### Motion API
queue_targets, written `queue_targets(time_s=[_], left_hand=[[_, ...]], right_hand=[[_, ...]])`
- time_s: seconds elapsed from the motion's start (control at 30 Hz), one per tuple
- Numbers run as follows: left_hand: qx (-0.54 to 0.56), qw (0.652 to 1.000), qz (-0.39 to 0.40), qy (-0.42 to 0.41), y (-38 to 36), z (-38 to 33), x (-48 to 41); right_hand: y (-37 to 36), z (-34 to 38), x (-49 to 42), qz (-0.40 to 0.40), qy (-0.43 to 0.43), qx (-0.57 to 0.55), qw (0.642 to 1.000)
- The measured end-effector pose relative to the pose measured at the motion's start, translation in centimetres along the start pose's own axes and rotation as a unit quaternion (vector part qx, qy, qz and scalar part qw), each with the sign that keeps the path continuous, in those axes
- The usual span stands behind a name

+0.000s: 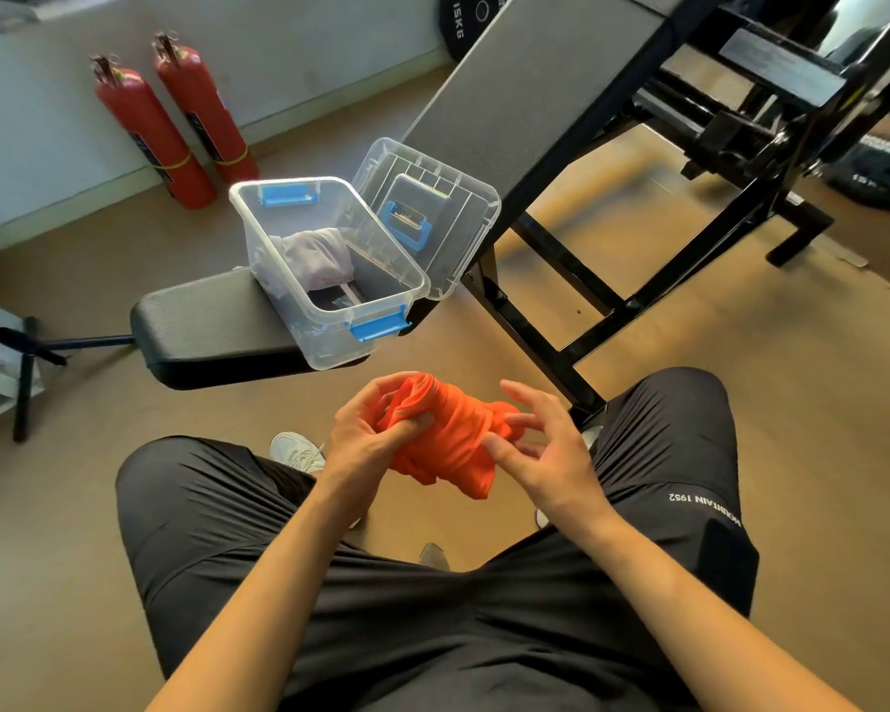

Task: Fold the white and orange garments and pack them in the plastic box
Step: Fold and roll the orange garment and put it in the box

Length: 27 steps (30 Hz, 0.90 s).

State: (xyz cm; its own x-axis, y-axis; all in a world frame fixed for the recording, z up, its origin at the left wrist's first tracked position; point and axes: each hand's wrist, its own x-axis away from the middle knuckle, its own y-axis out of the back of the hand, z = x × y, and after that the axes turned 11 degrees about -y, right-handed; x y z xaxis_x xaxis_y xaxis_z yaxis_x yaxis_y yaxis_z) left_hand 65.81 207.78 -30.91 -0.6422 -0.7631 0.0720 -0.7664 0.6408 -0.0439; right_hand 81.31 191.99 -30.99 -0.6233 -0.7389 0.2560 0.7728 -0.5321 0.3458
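At the upper left of the frame two red fire extinguishers (176, 125) lean against the pale wall, standing on the brown floor (63, 506). Right of them, a clear plastic box (330, 272) with blue latches sits on the black padded counter (212, 326), its near corner overhanging the pad's edge. Inside the box lies the white garment (317, 259), bunched at the far end, with bare bottom showing nearer the camera. The clear lid (427, 208), with a blue handle, leans open against the box's right side.

Below centre, the left hand (366, 434) is clamped on the orange garment (448, 439), thumb on top and fingers (381, 395) curled round its left end. The garment is a crumpled, loosely rolled bundle, held in the air above the floor between the person's knees, well short of the box. The right hand (545, 449) touches the bundle's right end with fingers spread and only lightly bent, not closed on the cloth.

At the upper centre a black weight plate (463, 23) reads "15KG". The black frame (689, 120) of a gym machine fills the upper right. The black shorts (679, 480) at the right carry the white print "MOUNTAIN 1952", upside down in this view.
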Motion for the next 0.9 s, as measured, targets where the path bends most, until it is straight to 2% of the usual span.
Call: queue_targets(time_s=[0.1,0.23,0.4,0.57,0.67,0.73,0.8,0.83,0.9], left_hand=[[0.043,0.998,0.029,-0.021,0.1,-0.6,0.1],[0.121,0.991,0.055,-0.008,-0.3,-1.0,0.1],[0.122,0.992,0.040,-0.005,-1.2,-0.3,0.4],[0.017,0.996,0.092,0.012,-0.8,-0.2,0.2],[0.007,0.999,0.046,0.027,-1.0,-0.3,-0.2],[0.029,0.998,-0.006,0.057,-0.9,-0.1,-0.6],[0.040,0.995,-0.058,0.064,-0.7,0.0,-1.0],[0.032,0.995,-0.073,0.052,-0.5,0.1,-1.3],[0.005,0.997,-0.070,0.022,-0.4,0.1,-1.8]], right_hand=[[-0.1,0.4,-0.9,0.081,-0.068,0.011,0.994],[-1.0,1.6,-0.6,0.137,-0.056,-0.024,0.989],[-1.6,2.0,-0.3,0.104,-0.030,-0.031,0.994],[-1.4,0.9,-0.7,0.090,-0.030,-0.032,0.995],[-1.6,1.0,-0.9,0.111,-0.011,0.034,0.993],[-1.6,1.2,-1.4,0.100,0.016,0.155,0.983],[-1.5,1.6,-2.1,0.080,0.080,0.268,0.957],[-1.6,1.9,-2.4,0.086,0.102,0.280,0.951],[-2.0,2.5,-2.5,0.114,0.090,0.233,0.962]])
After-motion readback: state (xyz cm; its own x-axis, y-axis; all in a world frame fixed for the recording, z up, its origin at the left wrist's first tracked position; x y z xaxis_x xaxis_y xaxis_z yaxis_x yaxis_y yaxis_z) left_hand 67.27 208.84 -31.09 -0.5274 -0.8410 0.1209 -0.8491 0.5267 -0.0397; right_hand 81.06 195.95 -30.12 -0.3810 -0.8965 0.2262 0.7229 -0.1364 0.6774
